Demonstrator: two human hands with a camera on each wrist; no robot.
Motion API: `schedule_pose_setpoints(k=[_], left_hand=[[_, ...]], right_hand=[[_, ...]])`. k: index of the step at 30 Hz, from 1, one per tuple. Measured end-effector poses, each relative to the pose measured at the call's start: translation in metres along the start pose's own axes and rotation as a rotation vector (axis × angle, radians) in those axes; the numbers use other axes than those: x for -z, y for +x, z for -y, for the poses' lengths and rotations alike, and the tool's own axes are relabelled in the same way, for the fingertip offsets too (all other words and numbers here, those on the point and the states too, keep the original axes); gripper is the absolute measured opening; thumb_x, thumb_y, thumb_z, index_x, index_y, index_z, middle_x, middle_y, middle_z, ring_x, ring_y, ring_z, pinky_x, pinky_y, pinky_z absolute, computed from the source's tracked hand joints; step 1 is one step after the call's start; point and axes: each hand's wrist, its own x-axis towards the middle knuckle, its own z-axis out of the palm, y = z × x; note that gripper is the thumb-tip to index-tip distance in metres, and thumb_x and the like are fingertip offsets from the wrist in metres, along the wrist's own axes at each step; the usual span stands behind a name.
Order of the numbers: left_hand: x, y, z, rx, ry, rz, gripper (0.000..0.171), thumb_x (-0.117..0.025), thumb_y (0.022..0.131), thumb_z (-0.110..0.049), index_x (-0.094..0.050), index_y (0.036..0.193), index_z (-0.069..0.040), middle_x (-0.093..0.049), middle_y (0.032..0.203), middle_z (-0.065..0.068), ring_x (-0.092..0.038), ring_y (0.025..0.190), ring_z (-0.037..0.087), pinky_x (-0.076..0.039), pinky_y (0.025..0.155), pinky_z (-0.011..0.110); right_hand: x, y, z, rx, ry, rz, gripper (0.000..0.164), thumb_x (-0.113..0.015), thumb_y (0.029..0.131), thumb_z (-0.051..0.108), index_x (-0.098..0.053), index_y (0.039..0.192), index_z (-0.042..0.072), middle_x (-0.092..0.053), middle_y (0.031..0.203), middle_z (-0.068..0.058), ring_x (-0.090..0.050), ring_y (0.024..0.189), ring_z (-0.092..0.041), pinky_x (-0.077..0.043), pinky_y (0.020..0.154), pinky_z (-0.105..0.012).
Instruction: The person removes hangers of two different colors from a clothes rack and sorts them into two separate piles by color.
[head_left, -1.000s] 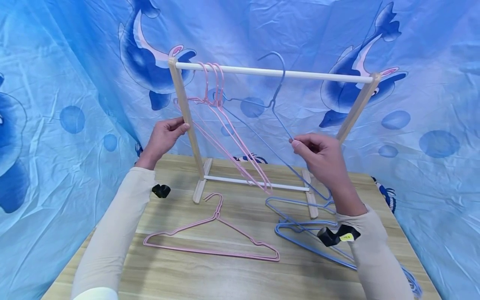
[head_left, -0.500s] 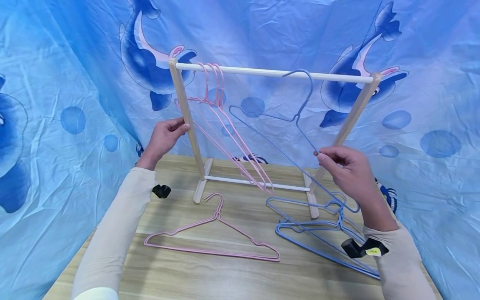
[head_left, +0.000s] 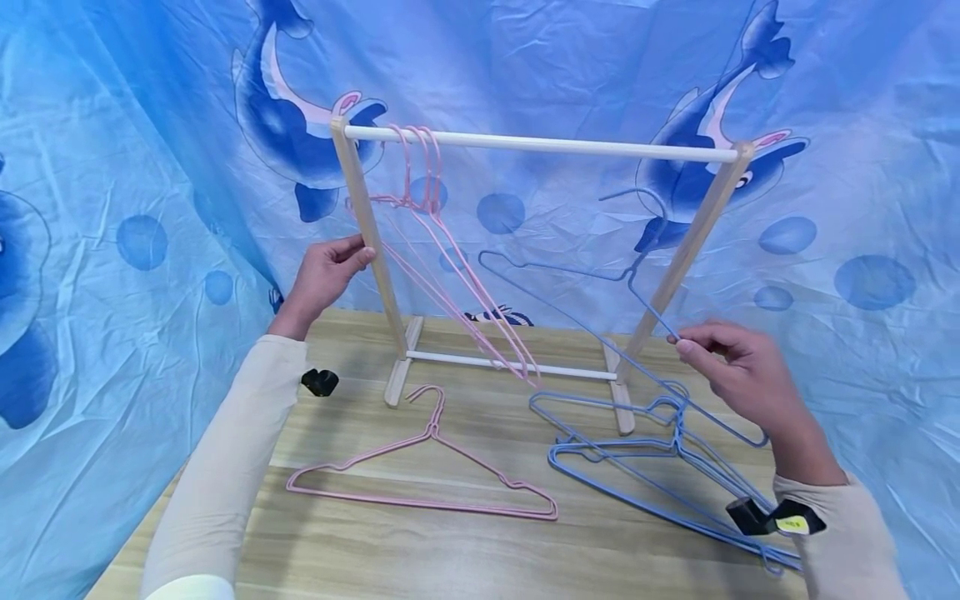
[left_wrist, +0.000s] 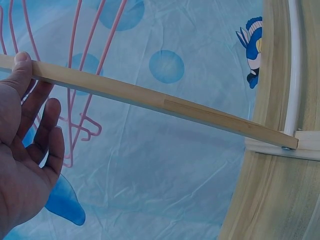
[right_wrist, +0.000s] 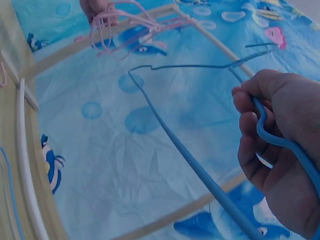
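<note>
My left hand (head_left: 326, 273) grips the left wooden upright (head_left: 365, 204) of a small clothes rack, thumb in front. My right hand (head_left: 738, 371) pinches a blue wire hanger (head_left: 630, 273) by one shoulder, also seen as a thick blue wire in the right wrist view. The hanger tilts in the air, its hook below the rack's white rail (head_left: 540, 144) and apart from it. Several pink hangers (head_left: 438, 175) hang near the rail's left end. In the left wrist view the left hand (left_wrist: 30, 125) pinches the wooden upright (left_wrist: 165, 101), other fingers loosely curled.
Pink hangers (head_left: 420, 502) lie stacked on the wooden table (head_left: 420, 558) in front of the rack. Several blue hangers (head_left: 677, 437) overlap at the right, below the held one. A lower white bar (head_left: 562, 371) joins the rack's feet. A dolphin-print curtain (head_left: 525, 75) stands behind.
My right hand has moved right and down with the blue hanger, so its hook has dropped from above the white rail to below it. The left hand stays on the upright.
</note>
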Motion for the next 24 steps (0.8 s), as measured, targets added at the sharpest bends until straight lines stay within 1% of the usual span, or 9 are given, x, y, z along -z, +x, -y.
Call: schedule_pose_setpoints(k=[4,8,10,13,17,22,24], left_hand=[[0.000,0.001,0.000,-0.003,0.002,0.000,0.043,-0.061,0.103,-0.035,-0.064,0.141,-0.014,-0.065,0.136,0.017,-0.065,0.114,0.010,-0.051,0.106,0.044],[0.000,0.002,0.001,-0.015,-0.008,-0.001,0.044,-0.062,0.103,-0.036,-0.065,0.140,-0.013,-0.066,0.135,0.017,-0.065,0.113,0.008,-0.051,0.106,0.045],[0.000,0.003,0.002,-0.020,-0.008,-0.001,0.045,-0.062,0.102,-0.037,-0.065,0.140,-0.013,-0.067,0.134,0.017,-0.065,0.114,0.008,-0.050,0.107,0.046],[0.000,0.003,0.003,-0.024,0.000,0.002,0.047,-0.061,0.102,-0.040,-0.065,0.140,-0.013,-0.067,0.134,0.016,-0.065,0.116,0.011,-0.050,0.107,0.046],[0.000,0.004,0.004,-0.022,0.008,0.001,0.048,-0.061,0.102,-0.042,-0.065,0.140,-0.014,-0.067,0.135,0.015,-0.065,0.118,0.013,-0.050,0.107,0.045],[0.000,0.004,0.003,-0.019,0.000,-0.003,0.045,-0.062,0.102,-0.038,-0.065,0.140,-0.013,-0.066,0.135,0.017,-0.065,0.116,0.011,-0.050,0.107,0.047],[0.000,0.004,0.001,-0.018,-0.002,-0.002,0.044,-0.062,0.103,-0.036,-0.065,0.140,-0.013,-0.066,0.136,0.017,-0.065,0.115,0.009,-0.050,0.107,0.046]], right_hand=[[0.011,-0.010,-0.012,0.011,0.020,0.039,0.020,-0.062,0.093,-0.017,-0.075,0.101,-0.004,-0.068,0.089,0.017,-0.043,0.047,-0.006,-0.037,0.039,-0.024],[0.022,-0.022,-0.024,0.036,0.001,0.079,0.027,-0.061,0.092,-0.020,-0.075,0.102,0.001,-0.066,0.087,0.014,-0.041,0.043,-0.006,-0.037,0.038,-0.022],[0.028,-0.028,-0.029,0.032,-0.004,0.096,0.030,-0.060,0.091,-0.020,-0.075,0.101,0.004,-0.065,0.085,0.012,-0.041,0.043,-0.006,-0.037,0.038,-0.022],[0.035,-0.038,-0.035,-0.007,0.012,0.117,0.033,-0.058,0.092,-0.021,-0.075,0.102,0.006,-0.065,0.084,0.010,-0.039,0.042,-0.006,-0.036,0.037,-0.022],[0.044,-0.050,-0.041,-0.067,0.028,0.138,0.033,-0.056,0.095,-0.019,-0.075,0.104,0.005,-0.065,0.086,0.009,-0.038,0.043,-0.008,-0.034,0.039,-0.025],[0.053,-0.063,-0.045,-0.129,-0.021,0.168,0.028,-0.056,0.097,-0.015,-0.075,0.104,0.005,-0.063,0.083,0.008,-0.038,0.045,-0.010,-0.035,0.040,-0.026],[0.057,-0.069,-0.049,-0.155,-0.043,0.176,0.026,-0.058,0.098,-0.013,-0.075,0.104,0.006,-0.063,0.082,0.008,-0.040,0.046,-0.010,-0.036,0.041,-0.026]])
